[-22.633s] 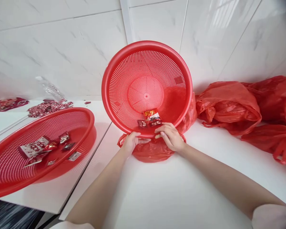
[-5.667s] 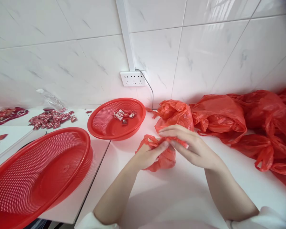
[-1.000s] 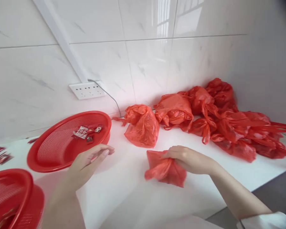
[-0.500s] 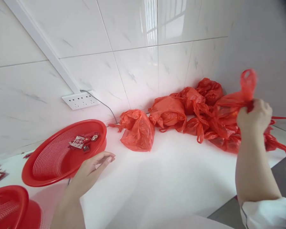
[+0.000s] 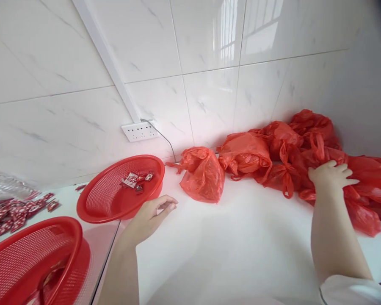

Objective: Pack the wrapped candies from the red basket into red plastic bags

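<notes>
My right hand (image 5: 332, 176) lies with its fingers spread on the pile of red plastic bags, over a tied red bag (image 5: 324, 154), and grips nothing. My left hand (image 5: 150, 218) hovers low over the white tabletop, loosely curved, with a gap between thumb and fingers and nothing in it. Just beyond it is a red plastic basket (image 5: 97, 195) with a few small red and white packets (image 5: 135, 180) inside. To the right of this hand a single knotted red bag (image 5: 203, 178) sits apart from the pile. What the bags contain is hard to make out.
A second red basket (image 5: 28, 250) stands at the lower left, partly cut off. Behind it lie many red and white patterned packets (image 5: 15, 214) beside clear plastic (image 5: 6, 186). A power strip (image 5: 139, 131) is on the tiled wall, its grey cable running down behind the bags.
The view has turned left. My right hand has let go of the red bag it gripped by its top and now lies spread on the pile. My left hand keeps its curved pose.
</notes>
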`<state>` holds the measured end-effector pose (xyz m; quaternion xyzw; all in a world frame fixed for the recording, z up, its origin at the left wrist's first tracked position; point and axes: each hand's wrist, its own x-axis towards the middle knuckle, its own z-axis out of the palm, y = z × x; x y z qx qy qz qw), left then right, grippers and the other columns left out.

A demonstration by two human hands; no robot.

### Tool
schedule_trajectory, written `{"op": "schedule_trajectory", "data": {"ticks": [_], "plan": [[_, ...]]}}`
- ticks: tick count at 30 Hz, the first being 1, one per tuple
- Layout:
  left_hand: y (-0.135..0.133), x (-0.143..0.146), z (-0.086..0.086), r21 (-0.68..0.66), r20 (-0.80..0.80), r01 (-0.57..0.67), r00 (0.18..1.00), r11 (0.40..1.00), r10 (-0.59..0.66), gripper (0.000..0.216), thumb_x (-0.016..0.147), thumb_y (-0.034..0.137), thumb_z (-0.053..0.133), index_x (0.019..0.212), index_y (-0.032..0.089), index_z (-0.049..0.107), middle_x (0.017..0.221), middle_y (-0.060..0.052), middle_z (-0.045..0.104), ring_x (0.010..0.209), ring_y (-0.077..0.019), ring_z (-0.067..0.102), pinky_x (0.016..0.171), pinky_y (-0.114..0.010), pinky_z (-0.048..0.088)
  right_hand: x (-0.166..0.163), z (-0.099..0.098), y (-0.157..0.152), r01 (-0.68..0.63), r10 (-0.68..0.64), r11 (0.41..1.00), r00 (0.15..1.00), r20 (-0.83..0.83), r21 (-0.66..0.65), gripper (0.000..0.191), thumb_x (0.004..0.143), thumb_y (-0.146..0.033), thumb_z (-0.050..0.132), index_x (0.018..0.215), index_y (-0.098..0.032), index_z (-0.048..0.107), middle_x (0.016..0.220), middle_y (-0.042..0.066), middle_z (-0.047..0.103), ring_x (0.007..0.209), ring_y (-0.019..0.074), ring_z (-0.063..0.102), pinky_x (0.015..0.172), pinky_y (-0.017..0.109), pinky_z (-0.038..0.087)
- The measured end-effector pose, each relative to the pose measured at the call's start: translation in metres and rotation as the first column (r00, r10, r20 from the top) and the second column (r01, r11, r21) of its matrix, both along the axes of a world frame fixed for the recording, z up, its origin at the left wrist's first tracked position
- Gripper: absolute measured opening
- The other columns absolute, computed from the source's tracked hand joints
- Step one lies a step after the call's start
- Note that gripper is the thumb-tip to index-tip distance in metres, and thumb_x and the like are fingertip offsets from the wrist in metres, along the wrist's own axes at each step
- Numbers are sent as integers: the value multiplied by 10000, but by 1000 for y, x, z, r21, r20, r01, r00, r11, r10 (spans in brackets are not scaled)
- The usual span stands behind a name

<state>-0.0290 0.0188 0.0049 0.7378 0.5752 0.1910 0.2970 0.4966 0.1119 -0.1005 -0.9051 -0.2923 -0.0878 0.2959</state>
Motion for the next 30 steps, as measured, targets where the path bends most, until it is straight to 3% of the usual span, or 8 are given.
{"op": "schedule_trajectory", "data": {"ticks": [2,5,8,11,14,18,24,30], "plan": [[0,-2,-1,-15,6,-13,1000,1000,13,323,894,482,459,993,253,664,1042,-45,708,1028,-240,643,865,-336,506,-29,24,1,-74,69,996,995,78,59,619,835,-336,540,1355,-10,458,1369,388,396,1269,481,367,882,613,288],[-1,-3,-2,-50,14,-31,999,998,32,341,898,502,446,1002,250,652,1075,-44,696,1065,-240,627,910,-350,486,-89,60,4,-398,395,911,917,42,105,454,887,-364,478,1282,-155,551,1244,244,590,1126,362,548,856,496,407],[-2,-4,-1,-83,19,-45,999,996,46,338,907,508,437,1023,264,641,1103,-25,684,1087,-225,612,931,-338,469,-162,76,17,-696,708,686,705,22,212,298,897,-348,480,1138,-251,625,1007,88,712,931,243,645,847,390,467],[-4,-4,-1,-71,20,-37,999,997,39,312,916,494,435,1025,280,634,1102,1,678,1071,-206,608,914,-318,467,-234,68,39,-873,870,436,471,144,219,268,902,-322,483,1084,-219,652,1113,96,681,1020,245,614,877,380,475],[-8,-6,0,-49,17,-32,999,998,33,295,925,480,428,1023,291,633,1086,18,676,1040,-192,610,890,-307,468,-285,48,62,-893,854,429,451,260,137,429,826,-291,608,1238,-174,581,1387,165,503,1258,339,449,1027,545,348],[-11,-9,1,-42,33,-38,999,998,40,281,931,467,427,1028,305,635,1076,29,676,1020,-183,611,868,-299,472,-305,37,74,-856,818,482,515,256,186,203,843,-170,533,986,-173,677,1298,148,580,1232,327,468,1086,611,203],[-6,-13,-5,0,149,-152,977,988,150,292,912,465,474,1067,269,626,1157,-28,644,1084,-215,593,912,-341,474,-291,69,40,-743,923,224,370,108,631,159,881,-303,518,896,-196,635,862,42,680,815,199,619,769,331,488],[0,5,-19,261,315,-278,930,924,191,890,687,383,774,1453,319,325,1534,-66,311,1392,-296,312,1097,-449,340,-301,77,13,-710,991,112,135,-21,695,183,884,-367,549,851,-196,606,779,10,643,717,159,599,649,275,478]]}}
